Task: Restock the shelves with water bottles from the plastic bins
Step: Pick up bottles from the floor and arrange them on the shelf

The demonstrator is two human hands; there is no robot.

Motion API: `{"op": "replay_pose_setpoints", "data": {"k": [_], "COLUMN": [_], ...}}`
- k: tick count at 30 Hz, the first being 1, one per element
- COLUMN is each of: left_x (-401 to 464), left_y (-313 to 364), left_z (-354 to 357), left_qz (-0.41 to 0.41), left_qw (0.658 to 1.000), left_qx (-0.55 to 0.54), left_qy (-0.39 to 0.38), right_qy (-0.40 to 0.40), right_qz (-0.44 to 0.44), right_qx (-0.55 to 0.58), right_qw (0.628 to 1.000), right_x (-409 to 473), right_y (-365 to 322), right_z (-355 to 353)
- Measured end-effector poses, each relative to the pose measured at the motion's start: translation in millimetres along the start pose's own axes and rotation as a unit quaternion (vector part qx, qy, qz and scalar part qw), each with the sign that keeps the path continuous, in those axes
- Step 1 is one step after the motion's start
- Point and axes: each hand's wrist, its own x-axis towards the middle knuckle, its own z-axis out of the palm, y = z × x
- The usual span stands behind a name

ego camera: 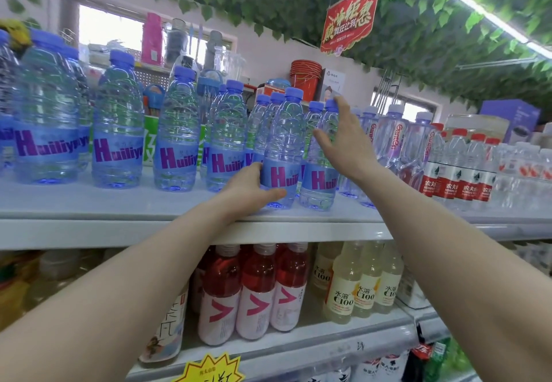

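We've got our left hand (251, 186) wrapped around one water bottle (282, 154) while our right hand (343, 139), fingers spread loose, steadies its neighbour bottle (321, 178) so the shelf (149, 233) row stays tidy.

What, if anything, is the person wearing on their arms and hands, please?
Nothing that shows: both forearms are bare along their whole visible length, with no sleeves in view. The left hand and right hand have no gloves, and no watch, bracelet or ring is visible.

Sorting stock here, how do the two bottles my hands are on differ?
The left hand grips the left bottle low, around its label; the right hand touches the right bottle high, near its cap. The left bottle looks taller. Both stand upright with blue caps and purple lettering.
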Motion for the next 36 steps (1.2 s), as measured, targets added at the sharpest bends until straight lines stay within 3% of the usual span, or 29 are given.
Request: {"op": "replay_pose_setpoints", "data": {"k": [12, 17, 20, 29, 36], "left_x": [-8.3, -35.7, -64.1, -194.5, -299.5], "left_y": [6.9, 19.1, 24.8, -16.4, -116.7], "left_z": [3.5, 10.5, 19.5, 91.1, 162.9], "left_qz": [0.019, 0.066, 0.115, 0.157, 0.09], "left_qw": [0.996, 0.966, 0.948, 0.948, 0.965], "left_qx": [0.061, 0.184, 0.228, 0.239, 0.245], "left_qy": [0.064, 0.169, 0.191, 0.135, 0.009], "right_qy": [-0.032, -0.054, -0.062, -0.118, -0.235], "right_qz": [-0.025, -0.033, -0.044, -0.051, -0.025], "right_qx": [-0.065, -0.104, -0.124, -0.108, -0.102], "right_qw": [0.997, 0.993, 0.989, 0.986, 0.966], "right_x": [-40.8, -81.7, -111.7, -251.6, -416.3], "right_y": [1.9, 7.7, 9.6, 20.3, 37.7], "right_z": [-11.4, -31.5, -46.5, -35.3, 22.3]}}
